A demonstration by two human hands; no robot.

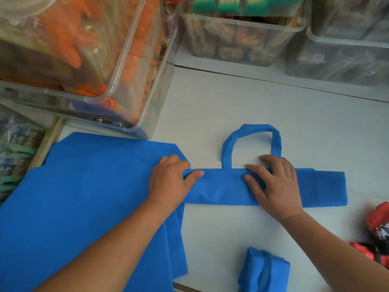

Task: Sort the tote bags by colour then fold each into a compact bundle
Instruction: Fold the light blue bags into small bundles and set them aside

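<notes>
Two hands (170,182) (275,186); one folded strip (221,186); one bundle (263,270)

Only the person's two arms show. The left hand (170,182) and right hand (275,186) are bare, with short, plain nails; the thumbnail shows on the left one. The left forearm (117,245) and right forearm (336,245) are bare right to the near edge of the view, broad there and tapering to the wrist. Knuckles and faint tendon lines mark the back of the right hand.
</notes>
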